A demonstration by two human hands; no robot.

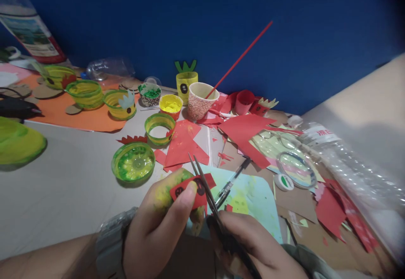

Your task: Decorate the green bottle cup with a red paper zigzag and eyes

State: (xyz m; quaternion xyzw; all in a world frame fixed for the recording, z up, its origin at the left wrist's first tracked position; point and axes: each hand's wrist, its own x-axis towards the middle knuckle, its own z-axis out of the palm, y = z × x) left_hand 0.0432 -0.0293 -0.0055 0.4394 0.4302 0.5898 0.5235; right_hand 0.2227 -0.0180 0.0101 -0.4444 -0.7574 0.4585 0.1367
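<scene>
My left hand [161,220], smeared with green and yellow paint and wearing a grey watch [112,243] at the wrist, pinches a small piece of red paper [186,191] with dark drawn marks. In my right hand [253,241] is a pair of black-handled scissors [211,192]. The blades are slightly apart at the tips and cross the right part of the red piece. Beneath both hands lies a paint-spotted pale blue sheet [259,199], with a pen [229,186] on it just beyond the scissors.
Ahead stand several yellow-green painted plastic rings and bases, such as this green one [133,165]. Behind are a cup of yellow paint [171,105], a cup of green paint [150,95] and a paper cup [201,102] holding a red stick. Red paper scraps [247,131] and plastic bottles [341,152] lie right.
</scene>
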